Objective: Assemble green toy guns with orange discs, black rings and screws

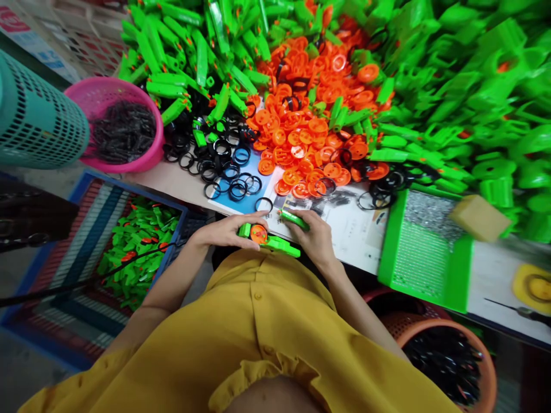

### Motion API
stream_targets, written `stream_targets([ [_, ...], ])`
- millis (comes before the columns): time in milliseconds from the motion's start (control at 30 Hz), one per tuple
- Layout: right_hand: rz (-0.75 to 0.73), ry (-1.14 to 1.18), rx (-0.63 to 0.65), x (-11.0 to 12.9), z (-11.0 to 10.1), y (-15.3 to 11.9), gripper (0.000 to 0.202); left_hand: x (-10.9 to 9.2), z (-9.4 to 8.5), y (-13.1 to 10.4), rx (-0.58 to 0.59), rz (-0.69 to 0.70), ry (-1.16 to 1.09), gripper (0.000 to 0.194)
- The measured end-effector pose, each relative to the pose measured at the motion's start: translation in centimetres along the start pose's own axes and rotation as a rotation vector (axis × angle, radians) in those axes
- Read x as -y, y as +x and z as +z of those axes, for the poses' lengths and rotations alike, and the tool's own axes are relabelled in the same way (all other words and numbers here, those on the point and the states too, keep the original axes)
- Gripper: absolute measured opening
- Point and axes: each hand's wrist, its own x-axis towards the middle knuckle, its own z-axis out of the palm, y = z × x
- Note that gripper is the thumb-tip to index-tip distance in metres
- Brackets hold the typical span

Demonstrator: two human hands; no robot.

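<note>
My left hand point(228, 230) is closed around a green part point(279, 245) with a round orange disc point(259, 234) set in it, held at the table's front edge. To its right, my right hand point(313, 235) grips a separate small green piece point(294, 218) between thumb and fingers. The two pieces are apart. Just beyond my hands lie loose black rings point(237, 188) and a heap of orange discs point(301, 137).
Green parts point(430, 86) are piled across the back. At left stand a pink basket point(160, 123), a teal basket point(43, 117) and a blue-rimmed crate point(178, 221). A green tray point(461, 275), a tan block point(481, 218) and an orange basket point(488, 367) are at right.
</note>
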Motion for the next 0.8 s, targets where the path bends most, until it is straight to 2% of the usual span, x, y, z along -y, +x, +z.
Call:
stream_targets([
  [133,0.137,0.02,0.106,0.6,-1.1,-0.2,0.037,-0.2,-0.6,-0.5,-0.01,-0.02,0.005,0.052],
  [200,0.155,-0.004,0.169,0.9,-1.6,-0.2,0.042,-0.2,-0.9,-0.7,-0.015,-0.024,0.014,0.053],
  [300,0.042,-0.029,0.2,1.2,-1.9,0.1,0.045,-0.2,-1.2,-0.8,-0.017,-0.013,0.021,0.053],
  [500,-0.179,-0.141,0.118,1.1,-0.6,1.0,0.04,0.1,-1.5,-0.5,-0.014,0.011,0.039,0.051],
  [667,-0.276,-0.229,0.115,0.6,0.7,1.3,0.036,0.5,-1.7,0.0,-0.013,-0.005,0.052,0.051],
  [800,-0.302,-0.262,0.146,0.0,0.8,1.5,0.036,0.5,-1.9,0.3,0.008,-0.031,0.058,0.052],
])
